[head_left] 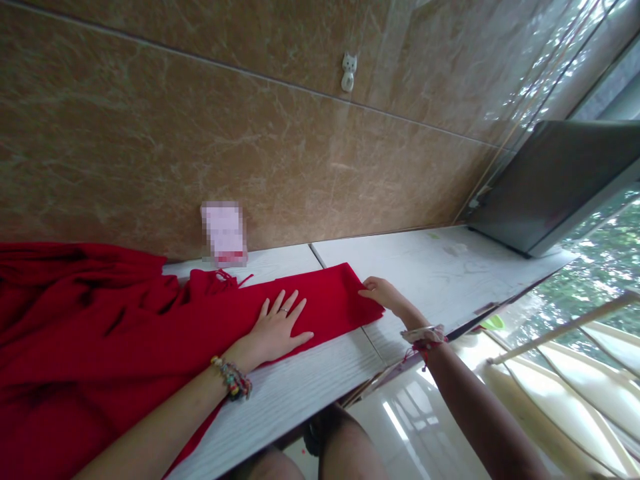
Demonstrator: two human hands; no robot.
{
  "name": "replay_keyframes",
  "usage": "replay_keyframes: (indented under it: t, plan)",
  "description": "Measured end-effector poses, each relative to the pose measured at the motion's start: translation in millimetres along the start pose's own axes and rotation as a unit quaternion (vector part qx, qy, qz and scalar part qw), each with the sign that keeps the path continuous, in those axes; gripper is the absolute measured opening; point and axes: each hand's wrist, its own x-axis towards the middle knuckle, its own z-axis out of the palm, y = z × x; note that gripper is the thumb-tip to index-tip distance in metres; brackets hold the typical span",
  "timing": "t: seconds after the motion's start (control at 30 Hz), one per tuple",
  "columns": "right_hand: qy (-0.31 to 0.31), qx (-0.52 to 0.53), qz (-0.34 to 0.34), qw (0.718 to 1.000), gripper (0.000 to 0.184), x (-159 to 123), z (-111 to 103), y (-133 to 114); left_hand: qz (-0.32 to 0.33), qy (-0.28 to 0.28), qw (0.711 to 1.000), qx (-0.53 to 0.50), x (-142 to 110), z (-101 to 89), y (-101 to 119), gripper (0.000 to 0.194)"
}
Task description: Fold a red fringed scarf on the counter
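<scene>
A long red cloth with a fringe lies along the white cabinet top. Its right part is a flat folded strip, while the left part lies in loose wrinkles. My left hand rests palm down on the strip with fingers spread, a ring on one finger and a beaded bracelet at the wrist. At the strip's right end, my right hand pinches the cloth edge between thumb and fingers. A bangle and red string circle that wrist.
A pinkish blurred-out item leans against the brown tiled wall. A small white cat-shaped hook is on the wall. At the far right stands a dark grey box-like appliance. The white cabinet top ends at its front edge, above a shiny floor.
</scene>
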Motion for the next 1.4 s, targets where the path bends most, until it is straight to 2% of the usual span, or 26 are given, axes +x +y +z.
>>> replay_keyframes:
  t: [0.13,0.3,0.43,0.63,0.77,0.83,1.0,1.17,1.3,1.4]
  plan:
    - [0.021,0.018,0.005,1.0,0.024,-1,1,1,-0.002,-0.002,1.0,0.002,0,-1.0,1,0.073]
    - [-0.009,0.136,0.05,0.989,0.038,-4,-1,2,-0.001,-0.006,1.0,0.003,-1,-2.5,1,0.073]
    - [-0.03,0.182,0.055,0.981,0.045,-6,-4,-5,-0.003,-0.014,1.0,-0.002,-1,-4.0,1,0.073]
    - [-0.038,0.175,0.078,0.981,0.05,-2,-4,-14,-0.004,-0.009,1.0,-0.001,0,-3.8,2,0.071]
    - [0.018,0.121,0.073,0.99,0.044,0,0,-7,-0.004,-0.01,1.0,0.007,0,-3.6,3,0.071]
    - [0.039,0.087,0.057,0.994,0.042,1,1,-3,-0.006,-0.011,1.0,0.01,0,-3.6,3,0.071]
    - [0.042,-0.006,0.005,0.999,0.044,-4,6,9,-0.002,-0.008,1.0,0.008,0,-2.4,1,0.072]
    - [0.095,-0.147,-0.094,0.98,0.041,-19,15,16,0.003,-0.002,1.0,-0.002,1,0.0,-1,0.073]
    - [0.144,-0.226,-0.161,0.95,0.043,-24,19,3,0.004,0.001,1.0,0.0,1,0.3,-1,0.073]
    - [0.115,-0.224,-0.238,0.938,0.041,-20,26,-20,0.003,-0.001,1.0,0.0,0,-0.5,0,0.074]
